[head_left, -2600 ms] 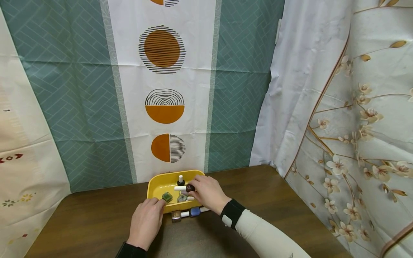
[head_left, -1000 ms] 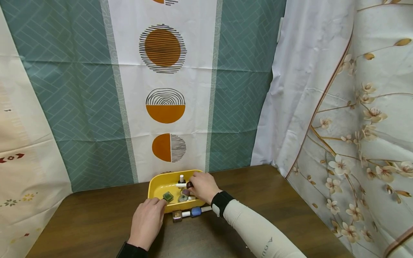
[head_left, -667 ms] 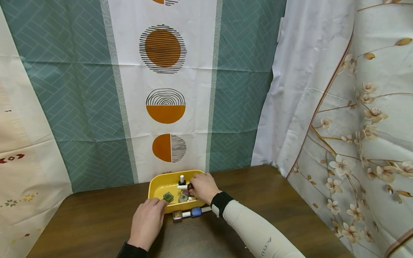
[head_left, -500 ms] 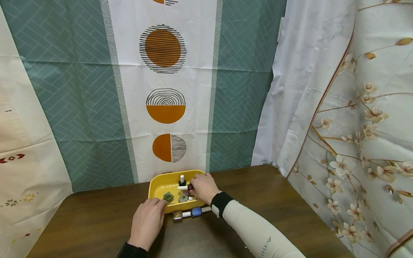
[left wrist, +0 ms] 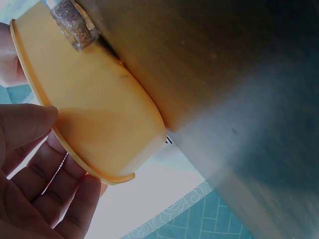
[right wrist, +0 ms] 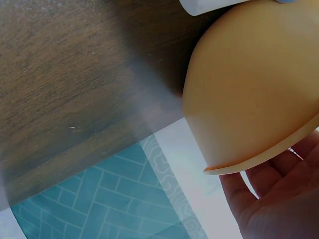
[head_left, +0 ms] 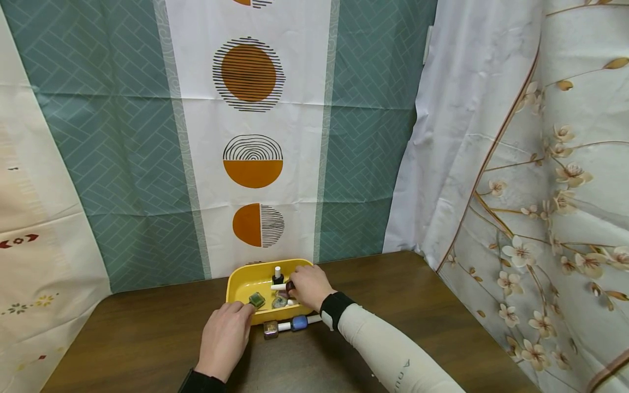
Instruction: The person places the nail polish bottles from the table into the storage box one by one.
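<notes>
My left hand [head_left: 223,338] grips the near left rim of a yellow tray [head_left: 238,284]; in the left wrist view its thumb [left wrist: 30,122] lies on the outer side of the rim. My right hand [head_left: 310,285] reaches over the tray's right end and holds a dark nail polish bottle [head_left: 290,285] lying sideways, white cap to the left. Behind that cap a black nail polish bottle [head_left: 277,278] stands upright. A green stone [head_left: 256,299] and a greyish stone [head_left: 279,302] lie inside. In the right wrist view the tray wall [right wrist: 254,84] hides the held bottle.
In front of the tray, a glittery brown nail polish bottle [head_left: 271,329] and a blue nail polish bottle [head_left: 298,323] lie on the wooden table [head_left: 162,327]. Patterned curtains [head_left: 368,164] hang behind the table and at both sides.
Since the oldest frame, my right hand has moved slightly farther away, keeping hold of the dark bottle. Over the last second the bottle's white cap has dropped a little. My left hand stays at the rim.
</notes>
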The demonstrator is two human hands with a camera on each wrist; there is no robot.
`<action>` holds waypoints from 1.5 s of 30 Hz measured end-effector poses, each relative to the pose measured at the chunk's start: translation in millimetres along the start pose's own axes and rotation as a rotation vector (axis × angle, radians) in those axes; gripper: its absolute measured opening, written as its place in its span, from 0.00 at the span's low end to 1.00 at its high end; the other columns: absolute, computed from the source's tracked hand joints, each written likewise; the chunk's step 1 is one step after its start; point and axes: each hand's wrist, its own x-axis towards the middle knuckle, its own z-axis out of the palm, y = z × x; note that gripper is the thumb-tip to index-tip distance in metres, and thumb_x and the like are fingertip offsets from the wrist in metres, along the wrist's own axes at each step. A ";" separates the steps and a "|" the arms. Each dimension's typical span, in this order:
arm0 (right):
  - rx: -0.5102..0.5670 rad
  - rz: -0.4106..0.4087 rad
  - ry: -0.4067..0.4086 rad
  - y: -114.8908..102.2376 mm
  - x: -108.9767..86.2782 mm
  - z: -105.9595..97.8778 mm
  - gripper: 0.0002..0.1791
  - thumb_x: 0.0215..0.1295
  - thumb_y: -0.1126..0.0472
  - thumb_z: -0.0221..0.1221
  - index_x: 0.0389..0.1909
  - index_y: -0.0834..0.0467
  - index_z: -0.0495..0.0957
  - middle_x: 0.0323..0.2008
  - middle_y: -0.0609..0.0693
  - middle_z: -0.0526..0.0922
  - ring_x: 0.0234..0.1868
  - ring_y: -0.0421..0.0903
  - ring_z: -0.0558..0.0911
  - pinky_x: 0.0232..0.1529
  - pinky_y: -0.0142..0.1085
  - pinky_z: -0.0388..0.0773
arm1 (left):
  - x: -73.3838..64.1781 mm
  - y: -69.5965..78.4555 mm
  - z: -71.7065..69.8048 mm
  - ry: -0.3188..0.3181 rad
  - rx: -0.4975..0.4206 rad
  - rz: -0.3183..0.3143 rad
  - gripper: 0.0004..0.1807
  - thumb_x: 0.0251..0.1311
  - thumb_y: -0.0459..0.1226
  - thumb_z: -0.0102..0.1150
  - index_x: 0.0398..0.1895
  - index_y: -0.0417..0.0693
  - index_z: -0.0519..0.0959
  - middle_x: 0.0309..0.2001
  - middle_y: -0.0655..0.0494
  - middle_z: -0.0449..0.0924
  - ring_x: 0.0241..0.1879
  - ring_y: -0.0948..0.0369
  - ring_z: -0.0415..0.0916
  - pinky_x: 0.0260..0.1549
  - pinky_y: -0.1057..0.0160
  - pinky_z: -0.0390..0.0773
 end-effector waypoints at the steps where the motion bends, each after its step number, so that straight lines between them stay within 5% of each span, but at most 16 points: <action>1: 0.000 0.000 -0.001 0.1 0.1 -0.1 0.10 0.72 0.48 0.73 0.42 0.49 0.90 0.34 0.43 0.82 0.39 0.43 0.82 0.42 0.39 0.77 | 0.0 0.1 0.2 0.003 0.001 0.002 0.07 0.63 0.32 0.81 0.40 0.48 0.90 0.32 0.56 0.82 0.34 0.55 0.77 0.43 0.48 0.83; 34: -0.045 0.015 -0.101 -3.5 2.9 -4.1 0.13 0.70 0.43 0.75 0.47 0.45 0.93 0.39 0.42 0.85 0.43 0.44 0.81 0.46 0.39 0.76 | -0.2 -1.1 1.3 0.008 -0.004 0.005 0.07 0.63 0.33 0.81 0.40 0.49 0.90 0.33 0.56 0.84 0.35 0.54 0.77 0.43 0.49 0.84; 45: -0.023 0.005 -0.065 -2.6 1.9 -2.0 0.10 0.70 0.43 0.76 0.36 0.44 0.91 0.36 0.41 0.84 0.41 0.43 0.80 0.43 0.39 0.74 | -0.1 -0.1 0.9 0.012 0.001 0.002 0.07 0.63 0.33 0.81 0.40 0.48 0.91 0.34 0.56 0.84 0.35 0.54 0.77 0.43 0.49 0.84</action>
